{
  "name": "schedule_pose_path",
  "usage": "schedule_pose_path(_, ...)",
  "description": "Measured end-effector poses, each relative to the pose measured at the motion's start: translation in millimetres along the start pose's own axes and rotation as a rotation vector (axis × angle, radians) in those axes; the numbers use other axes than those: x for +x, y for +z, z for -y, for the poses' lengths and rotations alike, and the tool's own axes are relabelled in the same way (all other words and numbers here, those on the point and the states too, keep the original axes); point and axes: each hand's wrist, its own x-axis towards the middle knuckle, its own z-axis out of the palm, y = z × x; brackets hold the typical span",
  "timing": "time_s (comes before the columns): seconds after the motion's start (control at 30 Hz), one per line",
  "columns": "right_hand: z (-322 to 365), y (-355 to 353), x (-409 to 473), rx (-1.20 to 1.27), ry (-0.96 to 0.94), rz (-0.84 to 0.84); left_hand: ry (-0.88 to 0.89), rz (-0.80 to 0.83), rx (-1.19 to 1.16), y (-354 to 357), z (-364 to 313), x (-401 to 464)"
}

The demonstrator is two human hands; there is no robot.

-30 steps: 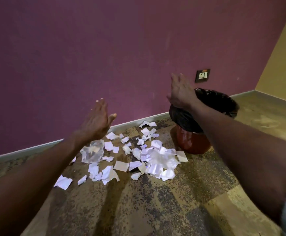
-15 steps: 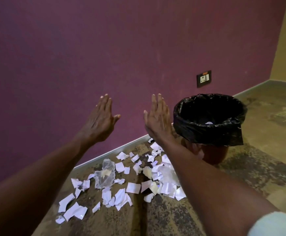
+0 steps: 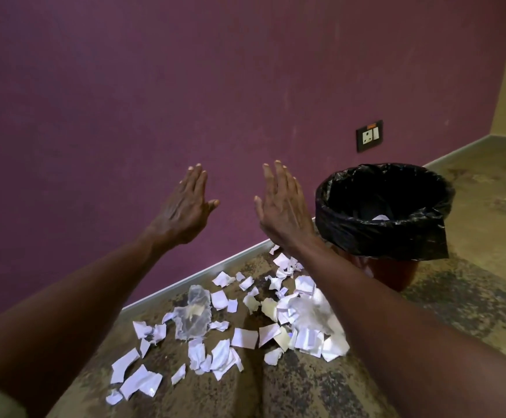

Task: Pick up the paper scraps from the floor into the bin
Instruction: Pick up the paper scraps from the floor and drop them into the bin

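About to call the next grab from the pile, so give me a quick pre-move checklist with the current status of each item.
1. Left hand free: ok, fingers straight, holding nothing.
2. Right hand free: ok, fingers straight, holding nothing.
3. Paper scraps within view: ok, spread on the floor below both hands.
4. Bin mouth open: ok, black liner folded over the rim, one white scrap visible inside.
5. Bin upright: ok, standing right of the pile.
6. Clear plastic piece among the scraps counts as paper: cannot tell.

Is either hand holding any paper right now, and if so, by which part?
Nothing is held. The left hand and right hand are both raised with fingers straight, above the white paper scraps.
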Motion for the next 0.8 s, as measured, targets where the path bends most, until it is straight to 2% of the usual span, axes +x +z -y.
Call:
schedule_pose_path(0.1,-8.8,-13.0,4.9,-0.016,0.019,-0.027,0.0,-0.005,-0.026,14.5,11.5,6.8)
schedule_pose_path(0.23,-12.1,-18.4,13.3,-0.108,-0.053,-0.032,0.011,-0.047,-0.082,34.8,32.7,22.7)
schedule_pose_path(0.5,14.4,9.2,55.6,-0.251,-0.138,0.035,0.036,-0.122,-0.253,80.1,86.5,50.1)
schedule_pose_path(0.8,33.2,16.9,115.9,-0.606,-0.406,0.266,0.0,-0.098,-0.44,130.8,132.3,58.8)
